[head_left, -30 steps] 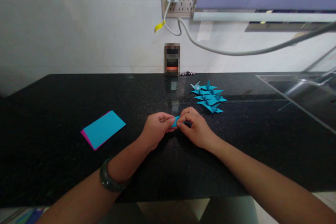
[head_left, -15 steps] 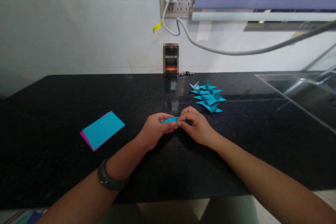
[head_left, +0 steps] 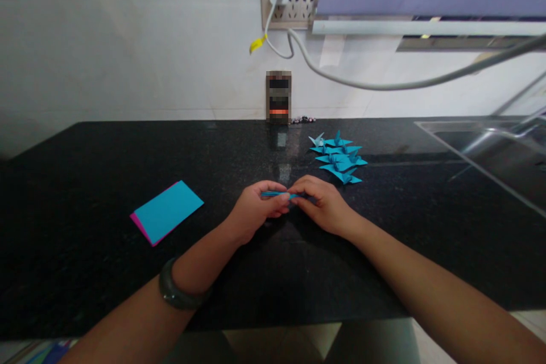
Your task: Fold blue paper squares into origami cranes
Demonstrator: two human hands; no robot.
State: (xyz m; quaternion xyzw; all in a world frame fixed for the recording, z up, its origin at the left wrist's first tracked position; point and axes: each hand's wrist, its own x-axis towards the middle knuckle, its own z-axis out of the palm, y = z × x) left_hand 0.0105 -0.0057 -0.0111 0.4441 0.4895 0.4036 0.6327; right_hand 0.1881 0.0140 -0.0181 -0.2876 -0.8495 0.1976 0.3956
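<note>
A long black stone counter (head_left: pixel 106 153) fills most of the view. It is shiny and has tiny specks in it. Near the middle of it, the left hand (head_left: pixel 255 209) and the right hand (head_left: pixel 323 206) meet. Both hands pinch a small folded blue paper (head_left: pixel 275 194) between thumb and fingers, one hand closed on each end. The paper is thin and flat and sits just above the counter. A dark band (head_left: pixel 179 294) goes around the left wrist.

To the left, well apart from the hands, a stack of paper sheets (head_left: pixel 167 211) lies flat, with a blue sheet on top and a pink edge under it. Behind the right hand, a little group of blue paper birds (head_left: pixel 338 157) sits close together on the counter.

At the far right, a metal sink (head_left: pixel 490 151) is set into the counter. The wall (head_left: pixel 128 40) behind is white. A power socket (head_left: pixel 290 5) sits high on it, with a white plug in it. A grey cord (head_left: pixel 362 83) hangs from the socket and runs off to the right. A small yellow tag (head_left: pixel 256 43) hangs on a thinner cord.
</note>
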